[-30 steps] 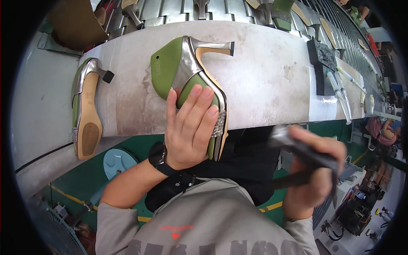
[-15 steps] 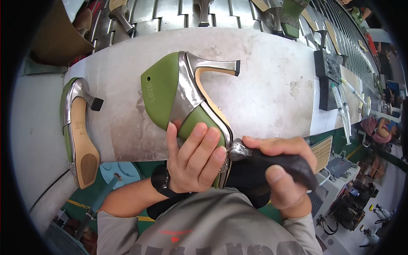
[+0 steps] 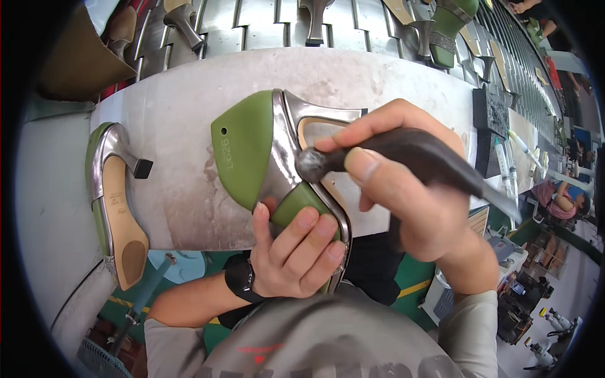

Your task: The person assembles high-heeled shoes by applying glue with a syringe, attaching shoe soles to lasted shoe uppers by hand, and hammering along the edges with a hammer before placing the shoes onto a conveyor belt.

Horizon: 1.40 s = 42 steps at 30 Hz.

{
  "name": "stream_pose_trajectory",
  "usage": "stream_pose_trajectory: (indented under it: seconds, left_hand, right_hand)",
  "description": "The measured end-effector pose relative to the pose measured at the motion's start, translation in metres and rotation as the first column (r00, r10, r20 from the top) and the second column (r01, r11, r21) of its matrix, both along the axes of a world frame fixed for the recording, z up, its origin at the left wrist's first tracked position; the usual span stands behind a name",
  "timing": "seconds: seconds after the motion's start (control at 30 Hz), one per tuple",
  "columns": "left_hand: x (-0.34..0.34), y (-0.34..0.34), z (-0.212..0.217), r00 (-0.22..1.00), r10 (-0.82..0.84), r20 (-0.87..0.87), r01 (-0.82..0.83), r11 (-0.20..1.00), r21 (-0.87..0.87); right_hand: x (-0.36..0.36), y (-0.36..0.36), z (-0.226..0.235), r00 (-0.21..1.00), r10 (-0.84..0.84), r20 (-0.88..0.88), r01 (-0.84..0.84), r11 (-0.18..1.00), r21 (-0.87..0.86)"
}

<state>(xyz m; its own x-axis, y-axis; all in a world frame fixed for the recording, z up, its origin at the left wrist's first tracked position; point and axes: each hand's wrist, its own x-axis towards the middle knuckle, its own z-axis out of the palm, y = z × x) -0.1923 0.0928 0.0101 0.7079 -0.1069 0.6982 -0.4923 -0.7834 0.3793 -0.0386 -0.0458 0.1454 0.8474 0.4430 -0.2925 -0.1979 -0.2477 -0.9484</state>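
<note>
The green-and-silver shoe (image 3: 282, 165) lies on its side at mid-frame, filled by a green last (image 3: 242, 151), its toe end jutting past the lower edge of the pale worktop (image 3: 183, 201). From my remote seat I catch the change: half a second ago the dark-handled tool (image 3: 413, 150) had its metal head by the sole edge, nearer the toe; now it is up at the silver back part — I judge the work has shifted heelward. Whether the head touches, I can't tell. The left hand (image 3: 293, 258) grasps the toe half — four fingers over the green upper, thumb hidden. The right hand (image 3: 419, 211) clenches the tool, its index fingertip just beside the silver. A second shoe (image 3: 115, 189) rests at far left.
</note>
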Motion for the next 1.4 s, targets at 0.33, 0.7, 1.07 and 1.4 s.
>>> stream_pose_trajectory:
  seconds: [0.33, 0.7, 1.07, 1.4]
  left_hand:
    - [0.066, 0.075, 0.057, 0.876, -0.07, -0.477, 0.125, 0.989, 0.083]
    - [0.076, 0.072, 0.047, 0.861, -0.086, -0.502, 0.113, 0.993, 0.023]
    - [0.074, 0.071, 0.044, 0.891, -0.064, -0.45, 0.094, 0.995, 0.044]
    - [0.069, 0.07, 0.054, 0.876, -0.088, -0.475, 0.113, 0.993, 0.024]
  right_hand:
    - [0.01, -0.018, -0.003, 0.902, -0.428, 0.055, 0.394, 0.869, 0.3]
    - [0.033, 0.018, -0.007, 0.923, -0.381, 0.046, 0.372, 0.917, 0.142]
    - [0.036, -0.011, -0.024, 0.967, -0.241, -0.082, 0.254, 0.924, 0.285]
    - [0.058, -0.007, -0.003, 0.987, -0.028, -0.156, 0.062, 0.973, 0.22]
